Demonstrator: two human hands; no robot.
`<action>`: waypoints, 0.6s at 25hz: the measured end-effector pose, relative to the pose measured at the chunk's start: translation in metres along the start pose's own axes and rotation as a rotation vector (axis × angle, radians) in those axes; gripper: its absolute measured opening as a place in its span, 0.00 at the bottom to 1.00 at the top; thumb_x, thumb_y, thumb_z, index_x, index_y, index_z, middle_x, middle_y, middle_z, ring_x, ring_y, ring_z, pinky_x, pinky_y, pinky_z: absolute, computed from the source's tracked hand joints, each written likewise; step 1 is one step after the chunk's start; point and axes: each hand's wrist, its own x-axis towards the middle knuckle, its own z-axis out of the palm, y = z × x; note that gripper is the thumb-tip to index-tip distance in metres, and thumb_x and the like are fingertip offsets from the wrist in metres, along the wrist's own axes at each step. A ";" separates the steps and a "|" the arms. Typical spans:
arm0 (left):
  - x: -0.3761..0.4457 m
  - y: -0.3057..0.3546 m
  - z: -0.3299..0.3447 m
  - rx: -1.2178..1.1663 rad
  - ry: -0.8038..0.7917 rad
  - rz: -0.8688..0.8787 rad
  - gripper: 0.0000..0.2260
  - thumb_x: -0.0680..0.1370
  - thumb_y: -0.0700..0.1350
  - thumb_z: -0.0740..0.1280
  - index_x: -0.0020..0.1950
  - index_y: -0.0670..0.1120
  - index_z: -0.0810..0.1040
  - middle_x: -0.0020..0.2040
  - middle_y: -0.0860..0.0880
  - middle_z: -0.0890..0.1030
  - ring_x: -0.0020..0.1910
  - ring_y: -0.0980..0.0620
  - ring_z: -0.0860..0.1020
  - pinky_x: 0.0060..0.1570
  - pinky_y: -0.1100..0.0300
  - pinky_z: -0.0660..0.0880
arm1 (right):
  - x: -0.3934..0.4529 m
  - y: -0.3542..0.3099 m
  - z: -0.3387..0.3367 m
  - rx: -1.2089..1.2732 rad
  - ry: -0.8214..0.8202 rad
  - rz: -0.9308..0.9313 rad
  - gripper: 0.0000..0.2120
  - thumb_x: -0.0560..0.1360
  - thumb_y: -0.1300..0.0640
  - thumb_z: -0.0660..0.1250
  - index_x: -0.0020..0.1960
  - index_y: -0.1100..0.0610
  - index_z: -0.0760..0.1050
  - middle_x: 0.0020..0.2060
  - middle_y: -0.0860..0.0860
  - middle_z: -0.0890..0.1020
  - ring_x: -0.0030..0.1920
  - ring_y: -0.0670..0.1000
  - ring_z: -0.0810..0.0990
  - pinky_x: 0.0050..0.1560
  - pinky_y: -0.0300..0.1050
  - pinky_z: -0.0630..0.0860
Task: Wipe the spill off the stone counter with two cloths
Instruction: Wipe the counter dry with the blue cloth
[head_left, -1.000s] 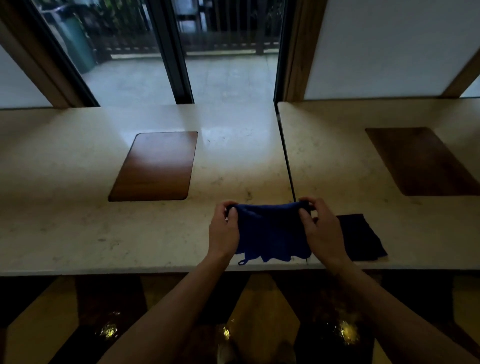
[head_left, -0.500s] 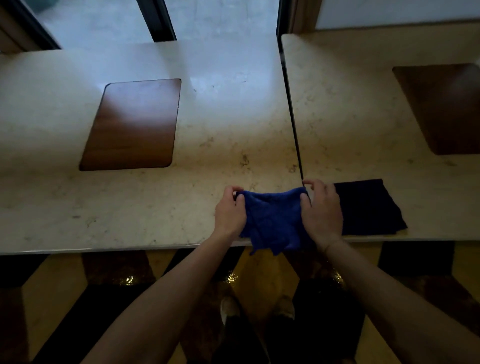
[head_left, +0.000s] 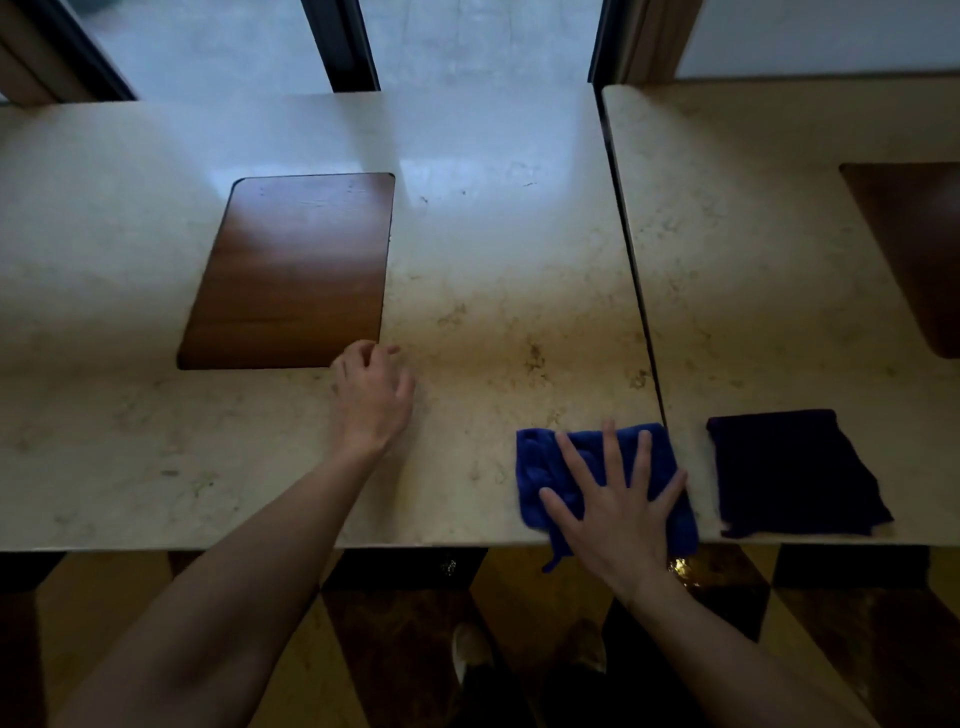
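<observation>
Blue cloth (head_left: 540, 467) flat at near edge of stone counter (head_left: 493, 291), just left of seam, pressed under right hand (head_left: 615, 512), grip spread; dark cloth (head_left: 789, 473) flat just right of seam, untouched; left hand (head_left: 371, 395) at wooden inlay (head_left: 296, 270) corner, grip loosely curled, holding nothing
</observation>
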 end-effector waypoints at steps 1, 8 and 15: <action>0.015 -0.010 -0.006 0.023 0.000 -0.012 0.18 0.80 0.52 0.62 0.68 0.49 0.73 0.71 0.42 0.67 0.70 0.40 0.62 0.68 0.45 0.63 | 0.004 -0.006 0.002 -0.011 0.004 0.034 0.33 0.75 0.26 0.40 0.78 0.33 0.41 0.81 0.52 0.45 0.79 0.64 0.40 0.67 0.82 0.44; 0.127 -0.057 -0.009 0.233 -0.083 -0.042 0.23 0.80 0.62 0.55 0.74 0.60 0.60 0.78 0.47 0.54 0.76 0.34 0.51 0.71 0.31 0.51 | 0.057 -0.035 -0.002 -0.013 -0.032 0.248 0.37 0.71 0.24 0.33 0.77 0.34 0.34 0.80 0.52 0.40 0.78 0.63 0.33 0.68 0.80 0.41; 0.174 -0.071 -0.003 0.395 -0.077 0.032 0.29 0.76 0.68 0.47 0.77 0.61 0.57 0.79 0.44 0.56 0.75 0.29 0.52 0.66 0.22 0.48 | 0.155 -0.046 -0.021 0.011 -0.031 0.298 0.38 0.67 0.23 0.26 0.73 0.35 0.26 0.78 0.51 0.32 0.76 0.63 0.28 0.69 0.77 0.38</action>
